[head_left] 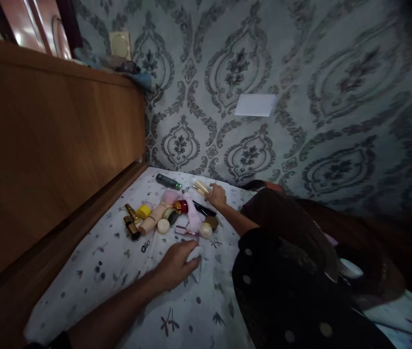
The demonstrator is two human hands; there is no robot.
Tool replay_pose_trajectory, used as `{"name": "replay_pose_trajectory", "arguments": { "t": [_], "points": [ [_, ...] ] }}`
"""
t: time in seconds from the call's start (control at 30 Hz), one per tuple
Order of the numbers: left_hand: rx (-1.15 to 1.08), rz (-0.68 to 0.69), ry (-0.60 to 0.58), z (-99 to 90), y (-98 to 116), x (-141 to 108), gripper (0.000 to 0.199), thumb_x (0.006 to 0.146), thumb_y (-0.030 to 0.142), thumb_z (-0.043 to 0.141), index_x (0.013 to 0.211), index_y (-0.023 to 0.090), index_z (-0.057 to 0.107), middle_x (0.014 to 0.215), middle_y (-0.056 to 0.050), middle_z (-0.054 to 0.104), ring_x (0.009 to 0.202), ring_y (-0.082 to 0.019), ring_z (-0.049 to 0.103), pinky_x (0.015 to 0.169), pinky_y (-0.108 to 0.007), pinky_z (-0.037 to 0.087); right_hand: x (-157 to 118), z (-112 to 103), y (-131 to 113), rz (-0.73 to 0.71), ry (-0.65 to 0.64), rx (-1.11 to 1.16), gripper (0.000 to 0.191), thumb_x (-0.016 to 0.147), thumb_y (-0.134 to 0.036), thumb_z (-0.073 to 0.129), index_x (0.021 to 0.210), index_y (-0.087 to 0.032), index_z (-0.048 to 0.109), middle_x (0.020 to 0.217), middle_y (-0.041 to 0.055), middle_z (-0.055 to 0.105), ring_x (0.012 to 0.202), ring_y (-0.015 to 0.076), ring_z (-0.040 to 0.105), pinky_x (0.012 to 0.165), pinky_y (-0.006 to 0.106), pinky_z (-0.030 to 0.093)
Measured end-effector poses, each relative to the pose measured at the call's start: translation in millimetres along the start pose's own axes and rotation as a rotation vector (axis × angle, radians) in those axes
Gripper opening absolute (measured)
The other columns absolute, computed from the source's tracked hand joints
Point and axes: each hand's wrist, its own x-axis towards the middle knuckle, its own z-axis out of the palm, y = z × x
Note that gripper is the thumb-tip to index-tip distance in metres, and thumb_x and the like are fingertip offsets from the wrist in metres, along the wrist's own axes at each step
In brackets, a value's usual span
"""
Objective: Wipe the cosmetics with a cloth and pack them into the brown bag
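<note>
My left hand (pixel 178 264) is closed on a small white cloth (pixel 194 254), low in front of a cluster of cosmetics. At the cluster's far right, my right hand (pixel 216 195) has its fingers on a pale gold bottle (pixel 201 188). Between the hands lie a pink tube (pixel 193 213), a black slim item (pixel 205 209), a red and gold jar (pixel 180 207) and a round cream-coloured jar (pixel 206 230). Further left are a beige tube (pixel 153 219), a yellow item (pixel 143 210) and a black and gold bottle (pixel 131 228). A dark green bottle (pixel 168 181) lies behind them.
All this rests on a white patterned sheet (pixel 92 291). A wooden panel (pixel 56 121) rises on the left, and a patterned wall (pixel 198 97) stands behind. Dark clothing and a brown bag-like object (pixel 286 218) fill the right side.
</note>
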Motion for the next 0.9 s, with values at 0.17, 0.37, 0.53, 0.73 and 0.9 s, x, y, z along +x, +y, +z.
{"name": "replay_pose_trajectory", "arguments": {
  "t": [0.17, 0.37, 0.53, 0.73, 0.9],
  "points": [
    [0.047, 0.029, -0.05, -0.7, -4, 0, 0.007, 0.086, 0.022, 0.05, 0.08, 0.021, 0.047, 0.085, -0.003, 0.062, 0.083, -0.02, 0.06, 0.074, -0.027, 0.043, 24, 16, 10, -0.062, -0.107, -0.111, 0.047, 0.088, -0.03, 0.057, 0.132, -0.016, 0.056, 0.124, 0.0162, 0.064, 0.116, 0.0317, 0.058, 0.095, 0.041, 0.045],
    [0.077, 0.034, -0.072, -0.1, -6, -1, 0.005, 0.086, 0.019, 0.051, 0.082, 0.021, 0.049, 0.087, -0.003, 0.063, 0.085, -0.02, 0.061, 0.076, -0.027, 0.043, 27, 20, 25, -0.238, -0.186, -0.067, 0.043, 0.087, -0.024, 0.059, 0.13, -0.021, 0.06, 0.113, 0.0072, 0.071, 0.102, 0.0222, 0.066, 0.089, 0.032, 0.049],
    [0.105, 0.024, -0.098, -2.3, -3, -1, 0.005, 0.088, 0.019, 0.051, 0.083, 0.021, 0.049, 0.088, -0.003, 0.063, 0.085, -0.019, 0.061, 0.077, -0.026, 0.044, 20, 20, 29, -0.336, -0.209, 0.005, 0.041, 0.088, -0.022, 0.056, 0.128, -0.018, 0.061, 0.113, 0.0072, 0.072, 0.101, 0.0213, 0.065, 0.09, 0.032, 0.05],
    [0.125, 0.048, -0.101, -2.2, -6, -2, 0.004, 0.088, 0.018, 0.052, 0.085, 0.02, 0.05, 0.091, -0.004, 0.064, 0.087, -0.02, 0.062, 0.079, -0.026, 0.045, 20, 11, 32, -0.329, -0.288, 0.008, 0.023, 0.095, -0.028, 0.055, 0.106, -0.014, 0.068, 0.1, 0.0038, 0.073, 0.091, 0.0186, 0.067, 0.081, 0.03, 0.054],
    [0.136, 0.07, -0.096, -1.6, -7, -3, 0.002, 0.09, 0.019, 0.051, 0.087, 0.02, 0.052, 0.092, -0.004, 0.065, 0.089, -0.02, 0.062, 0.08, -0.027, 0.046, 19, 3, 35, -0.201, -0.325, -0.094, 0.029, 0.096, -0.038, 0.057, 0.109, -0.013, 0.063, 0.101, 0.0053, 0.067, 0.084, 0.0159, 0.066, 0.075, 0.034, 0.057]
  ]
}}
